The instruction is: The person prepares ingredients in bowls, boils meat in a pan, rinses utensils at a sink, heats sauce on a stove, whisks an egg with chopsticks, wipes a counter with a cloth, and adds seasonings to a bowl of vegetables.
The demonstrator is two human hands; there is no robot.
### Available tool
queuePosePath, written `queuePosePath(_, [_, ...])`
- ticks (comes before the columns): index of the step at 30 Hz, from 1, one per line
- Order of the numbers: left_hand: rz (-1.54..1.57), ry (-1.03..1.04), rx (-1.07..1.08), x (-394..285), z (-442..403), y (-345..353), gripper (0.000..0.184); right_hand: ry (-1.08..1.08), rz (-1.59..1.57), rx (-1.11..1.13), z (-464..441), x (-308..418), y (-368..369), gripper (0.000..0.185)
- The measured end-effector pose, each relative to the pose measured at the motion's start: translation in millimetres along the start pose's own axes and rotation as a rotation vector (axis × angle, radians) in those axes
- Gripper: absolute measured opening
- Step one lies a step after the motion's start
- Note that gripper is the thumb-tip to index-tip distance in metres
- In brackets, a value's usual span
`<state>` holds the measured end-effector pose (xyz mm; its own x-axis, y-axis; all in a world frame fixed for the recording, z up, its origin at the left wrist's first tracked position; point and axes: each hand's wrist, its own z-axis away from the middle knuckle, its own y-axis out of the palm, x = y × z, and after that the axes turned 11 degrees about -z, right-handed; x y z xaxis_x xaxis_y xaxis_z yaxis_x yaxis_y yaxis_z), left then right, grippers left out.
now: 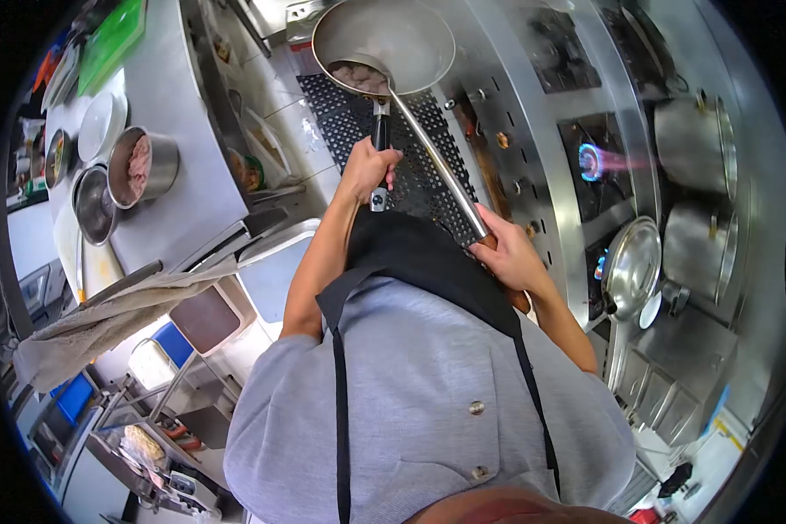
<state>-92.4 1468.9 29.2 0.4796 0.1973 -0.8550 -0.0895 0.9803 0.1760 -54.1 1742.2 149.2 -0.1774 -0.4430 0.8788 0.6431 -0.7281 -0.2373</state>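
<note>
My left hand [369, 170] is closed round the black-and-metal handle of a wide frying pan [419, 52], which is held up over the floor mat in front of me. In my right hand [511, 253] is a long-handled ladle [437, 157], gripped at its wooden end. The ladle's bowl reaches into the near side of the pan. Pale pieces that look like meat [362, 79] lie there; whether they rest in the ladle or on the pan is hard to tell. Haze blurs the pan's inside.
On my right, the stove has a lit burner [591, 162], a second pan [633, 266] over another flame, and tall pots [694, 144] behind. The steel counter [196, 218] on my left bears a pot of pink meat [138, 166], a dark bowl [94, 205], and a green board [112, 44].
</note>
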Motion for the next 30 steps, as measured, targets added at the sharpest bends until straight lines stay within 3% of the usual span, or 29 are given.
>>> queuePosePath(13, [0.116, -0.009, -0.108, -18, -12, -103, 0.019, -0.029, 0.244, 0.102, -81, 83, 45, 0.062])
queuePosePath(22, [0.138, -0.017, -0.117, -21, -20, -122, 0.015, 0.048, 0.286, 0.162, -107, 107, 48, 0.061])
queuePosePath(30, [0.169, -0.021, -0.169, -23, -32, -120, 0.018, -0.008, 0.296, 0.201, -125, 108, 31, 0.059])
